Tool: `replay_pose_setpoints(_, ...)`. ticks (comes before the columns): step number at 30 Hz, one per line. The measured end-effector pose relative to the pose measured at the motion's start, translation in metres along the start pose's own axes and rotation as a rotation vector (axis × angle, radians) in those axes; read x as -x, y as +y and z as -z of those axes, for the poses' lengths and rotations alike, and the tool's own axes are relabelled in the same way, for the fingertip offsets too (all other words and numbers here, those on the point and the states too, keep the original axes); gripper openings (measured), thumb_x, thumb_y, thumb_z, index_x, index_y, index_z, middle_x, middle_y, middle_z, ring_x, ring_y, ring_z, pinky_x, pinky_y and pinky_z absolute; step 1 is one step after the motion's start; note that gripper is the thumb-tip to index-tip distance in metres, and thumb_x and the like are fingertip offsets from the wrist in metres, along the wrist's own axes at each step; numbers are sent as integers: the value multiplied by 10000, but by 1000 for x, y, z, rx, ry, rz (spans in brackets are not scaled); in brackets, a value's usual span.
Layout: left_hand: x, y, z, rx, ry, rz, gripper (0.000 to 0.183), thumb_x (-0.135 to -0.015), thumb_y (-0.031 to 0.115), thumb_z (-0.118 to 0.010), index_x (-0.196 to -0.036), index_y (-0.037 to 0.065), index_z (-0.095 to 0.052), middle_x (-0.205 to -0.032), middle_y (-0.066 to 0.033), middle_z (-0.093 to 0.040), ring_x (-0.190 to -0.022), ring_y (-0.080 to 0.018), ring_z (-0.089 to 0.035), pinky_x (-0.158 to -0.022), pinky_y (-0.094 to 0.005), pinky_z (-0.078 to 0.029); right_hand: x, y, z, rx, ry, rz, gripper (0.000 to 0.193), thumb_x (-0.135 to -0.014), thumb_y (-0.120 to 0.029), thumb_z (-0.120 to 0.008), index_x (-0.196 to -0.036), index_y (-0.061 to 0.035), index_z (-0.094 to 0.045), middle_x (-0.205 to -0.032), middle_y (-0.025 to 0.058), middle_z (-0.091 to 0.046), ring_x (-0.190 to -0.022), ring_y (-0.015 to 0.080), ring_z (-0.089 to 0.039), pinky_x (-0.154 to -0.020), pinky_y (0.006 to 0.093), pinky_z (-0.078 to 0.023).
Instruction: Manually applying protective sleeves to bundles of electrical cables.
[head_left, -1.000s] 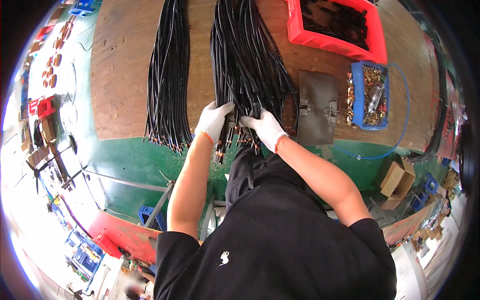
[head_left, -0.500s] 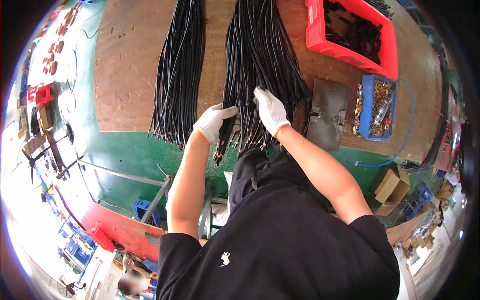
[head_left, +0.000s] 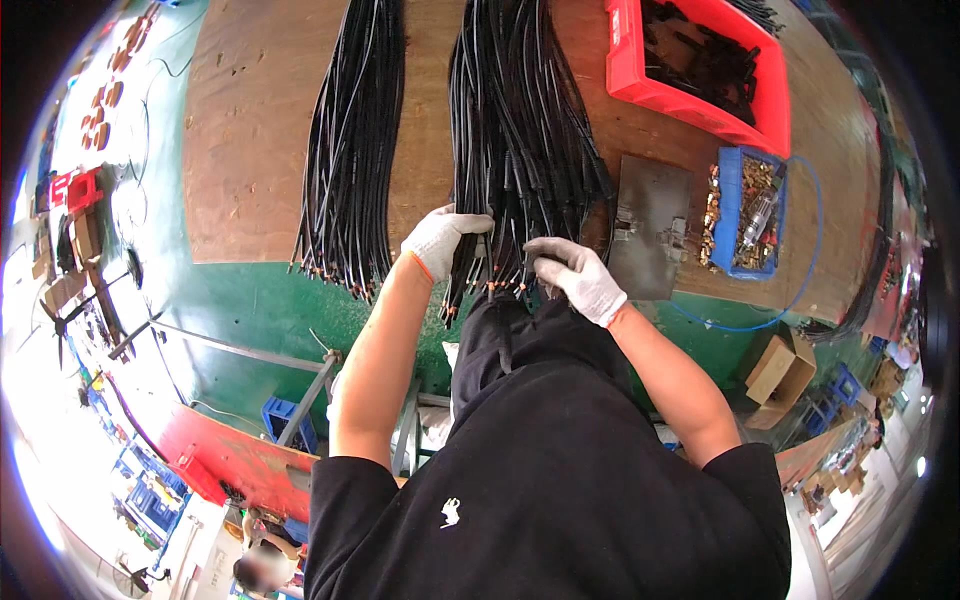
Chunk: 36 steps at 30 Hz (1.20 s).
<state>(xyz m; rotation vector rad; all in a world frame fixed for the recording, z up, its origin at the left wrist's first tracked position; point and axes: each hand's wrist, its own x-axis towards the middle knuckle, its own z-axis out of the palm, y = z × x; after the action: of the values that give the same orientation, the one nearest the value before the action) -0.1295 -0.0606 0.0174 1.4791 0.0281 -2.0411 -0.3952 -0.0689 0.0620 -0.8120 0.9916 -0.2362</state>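
Cable bundle in hand: a thick bundle of black cables [head_left: 520, 150] lay lengthwise on the brown worktop [head_left: 250, 150], its near ends fanning over the green table edge [head_left: 250, 300], copper-tipped.
Left hand: the white-gloved left hand [head_left: 440, 240] was closed on the left side of that bundle's near ends, fingers curled over several strands.
Right hand: the white-gloved right hand [head_left: 575, 275] pinched a few cable ends at the bundle's right side; the two hands sat close, a little apart, both gripping cable.
Second bundle: a slimmer bundle of like cables [head_left: 350, 150] lay to the left, well apart from both hands, untouched.
Progress, as judged: the worked bundle's ends looked uneven and splayed, so sorting or gathering them seemed only partly done; the left bundle seemed either finished or waiting, and I could not tell which.
Metal plate: a dark plate [head_left: 650, 225] lay just right of the right hand.
Blue tray: a small tray [head_left: 728, 225] of brass fittings lay beyond the plate.
Red bin: a bin [head_left: 640, 60] of black parts lay farther back.
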Motion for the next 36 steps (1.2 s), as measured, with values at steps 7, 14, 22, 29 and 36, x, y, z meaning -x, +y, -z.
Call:
replay_pose_setpoints(7, 5, -11, -30, 30, 80, -109, 176, -870, 56, -784, -1023, 64, -697, -866, -50, -701, -677, -173, -660, -645, -335, -574, 32, 26, 12, 316, -53, 28, 657, -913, -93, -757, -1518, -57, -505, -1184, 134, -712, -1085, 200, -658, -1027, 357, -510)
replay_pose_setpoints(14, 1, -19, -42, 68, 113, -166, 199, -856, 41, -794, -1022, 72, -689, -829, -34, -682, -664, -163, -649, -643, -319, -555, 47, 25, 17, 354, -139, -70, 596, -923, -39, -735, -1482, 15, -533, -1178, 106, -711, -1091, 151, -656, -1025, 328, -514)
replay_pose_setpoints(22, -4, -25, -44, 24, 135, -227, 198, -858, 22, -795, -1018, 67, -687, -834, -36, -687, -666, -163, -655, -651, -314, -555, 52, 22, 20, 291, -153, -33, 644, -919, -62, -759, -1503, 44, -508, -1182, 94, -723, -1014, 127, -663, -929, 301, -543)
replay_pose_setpoints(29, 9, -18, -54, 16, 141, -199, 195, -854, 63, -799, -1022, 78, -702, -851, -40, -691, -681, -165, -647, -640, -321, -552, 37, 23, -1, 201, -6, -214, 651, -908, -127, -781, -1480, 60, -532, -1218, 165, -730, -1021, 183, -670, -869, 298, -519)
replay_pose_setpoints(36, 13, -12, -39, -75, 202, -150, 180, -893, 122, -789, -1038, 57, -707, -867, -44, -700, -658, -152, -643, -614, -315, -547, -17, 14, -29, 149, 94, -98, 583, -906, -249, -769, -1396, 30, -618, -1229, 227, -745, -1093, 305, -741, -976, 372, -549)
